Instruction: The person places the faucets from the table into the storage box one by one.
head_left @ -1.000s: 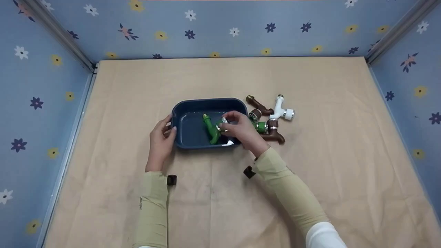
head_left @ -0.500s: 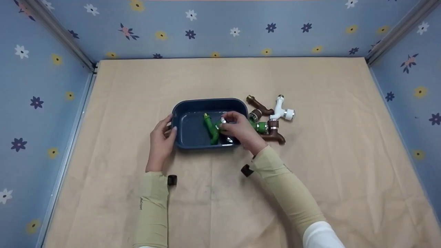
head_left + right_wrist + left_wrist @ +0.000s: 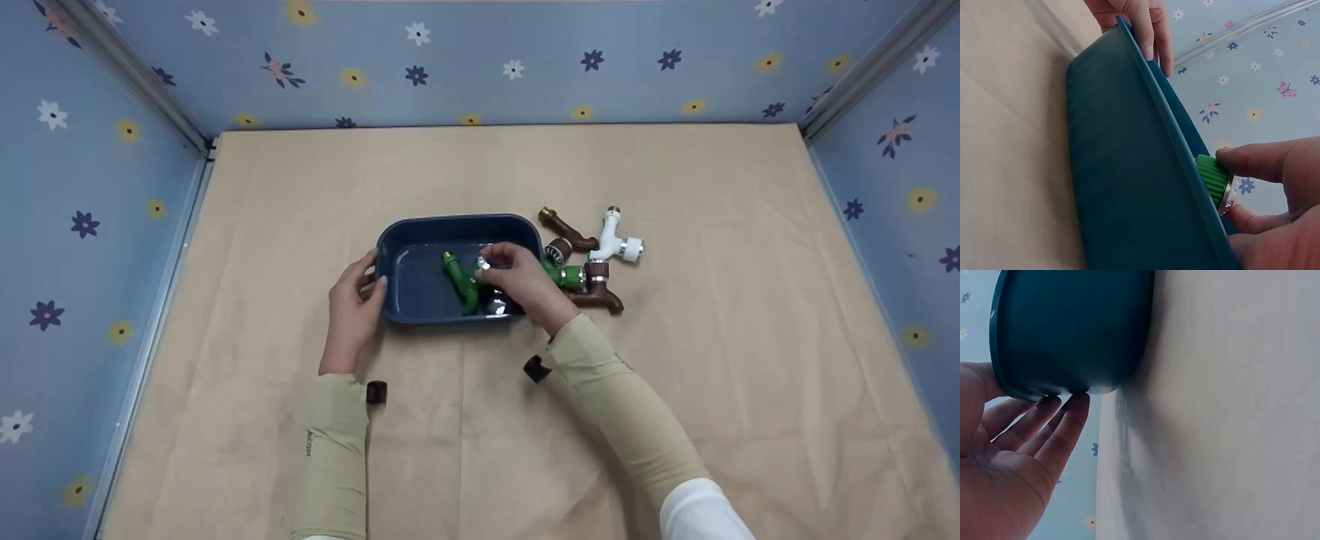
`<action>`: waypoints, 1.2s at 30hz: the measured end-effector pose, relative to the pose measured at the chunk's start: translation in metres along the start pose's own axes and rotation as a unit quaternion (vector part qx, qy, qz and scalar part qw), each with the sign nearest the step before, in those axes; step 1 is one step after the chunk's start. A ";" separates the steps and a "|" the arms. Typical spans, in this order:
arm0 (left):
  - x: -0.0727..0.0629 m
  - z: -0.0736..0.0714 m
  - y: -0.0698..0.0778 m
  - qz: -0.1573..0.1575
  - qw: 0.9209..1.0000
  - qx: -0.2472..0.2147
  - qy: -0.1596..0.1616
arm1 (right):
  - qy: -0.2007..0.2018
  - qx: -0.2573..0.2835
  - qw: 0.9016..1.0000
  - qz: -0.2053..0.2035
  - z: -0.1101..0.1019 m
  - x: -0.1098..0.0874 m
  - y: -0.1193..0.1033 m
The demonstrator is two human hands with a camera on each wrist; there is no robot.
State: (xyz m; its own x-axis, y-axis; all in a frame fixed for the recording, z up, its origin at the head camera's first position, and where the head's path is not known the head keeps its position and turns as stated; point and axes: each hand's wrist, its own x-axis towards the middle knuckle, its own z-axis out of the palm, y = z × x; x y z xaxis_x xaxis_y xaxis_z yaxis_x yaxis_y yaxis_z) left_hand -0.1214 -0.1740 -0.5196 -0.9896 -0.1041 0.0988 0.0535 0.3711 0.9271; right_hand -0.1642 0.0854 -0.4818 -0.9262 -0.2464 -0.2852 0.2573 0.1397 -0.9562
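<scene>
A green faucet (image 3: 460, 283) with a brass-coloured threaded end lies in a dark blue plastic basin (image 3: 420, 322). My right hand (image 3: 525, 281) reaches over the basin's right side and pinches the faucet's knob between thumb and fingers. In the right wrist view the ribbed green knob (image 3: 1211, 179) and its silver collar show above the rim, the thumb on it; the faucet's body is hidden behind the wall. My left hand (image 3: 352, 311) holds the basin's left end, thumb over the rim and fingertips against the outer wall, as the left wrist view shows.
Right of the basin several faucets lie close together: a white one (image 3: 611, 240), a brown one (image 3: 566, 229), another brown one (image 3: 600, 298) and a green one (image 3: 568, 277) partly hidden by my right hand. Flowered blue panels (image 3: 465, 60) border the table (image 3: 712, 195) at the back and sides.
The green faucet in the basin has shifted and turned slightly, its knob now more covered by my right fingers. My right wrist has moved a little left. My left hand stays on the basin.
</scene>
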 end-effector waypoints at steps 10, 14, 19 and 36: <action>0.000 0.000 0.000 0.003 1.000 0.008 0.003 | -0.004 0.004 1.000 0.007 0.002 0.004 0.000; -0.001 -0.001 0.000 0.006 1.000 0.005 0.001 | -0.004 -0.003 1.000 0.008 0.002 0.005 0.001; -0.001 0.000 -0.002 0.008 1.000 0.003 0.005 | 0.006 -0.004 1.000 0.011 0.004 0.007 0.001; -0.001 0.000 -0.001 -0.002 1.000 -0.007 -0.002 | 0.003 -0.035 0.999 0.027 0.010 0.011 0.003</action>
State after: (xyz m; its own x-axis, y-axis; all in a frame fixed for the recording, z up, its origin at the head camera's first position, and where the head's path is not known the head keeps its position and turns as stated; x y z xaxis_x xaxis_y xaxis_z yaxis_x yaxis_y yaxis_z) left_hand -0.1207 -0.1743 -0.5206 -0.9903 -0.1025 0.0942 0.0516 0.3586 0.9320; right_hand -0.1708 0.0735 -0.4885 -0.9128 -0.2312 -0.3366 0.2882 0.2191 -0.9322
